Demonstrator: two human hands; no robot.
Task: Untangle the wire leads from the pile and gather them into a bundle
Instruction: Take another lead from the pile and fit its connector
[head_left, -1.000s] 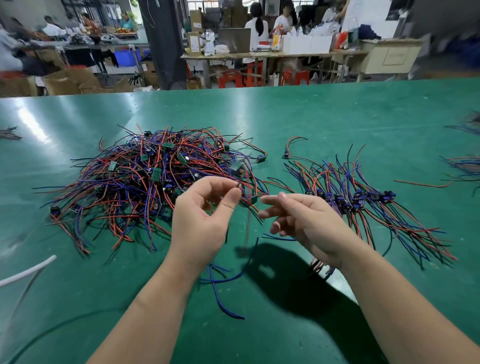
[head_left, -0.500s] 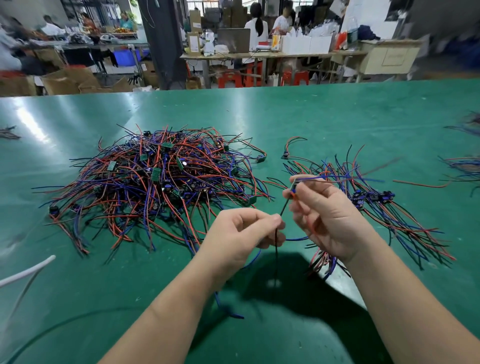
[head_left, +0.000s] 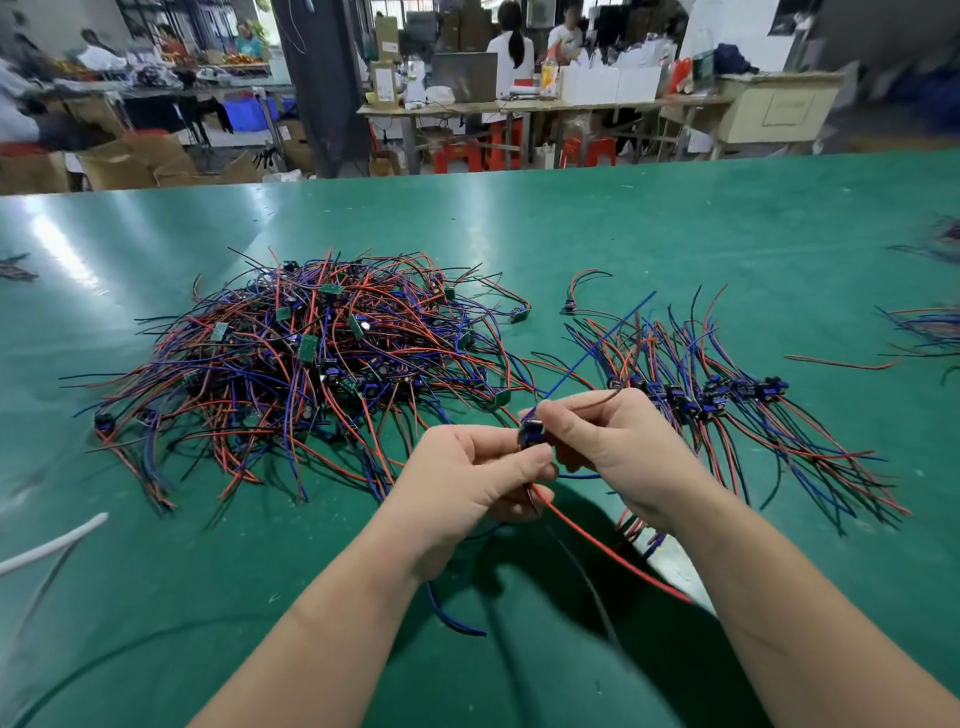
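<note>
A tangled pile of red, blue and black wire leads (head_left: 311, 358) with small green boards lies at centre left on the green table (head_left: 675, 234). To its right lies a sorted bundle of leads (head_left: 727, 405), their dark connectors lined up. Between them, in front, my left hand (head_left: 467, 483) and my right hand (head_left: 613, 447) both pinch one wire lead (head_left: 532, 431) at its dark connector. Its blue wire points up and right; its red wire (head_left: 608, 551) trails down toward me.
A white cable (head_left: 52, 543) lies at the left edge. More wire leads (head_left: 930, 327) sit at the far right, and a lone red wire (head_left: 841, 362) beside them. Beyond the table's far edge stand workbenches, boxes, red stools and seated people.
My left hand pulled a lead out of the pile and came toward me. Both hands met and now hold that lead at its connector, its red wire now trailing toward me.
</note>
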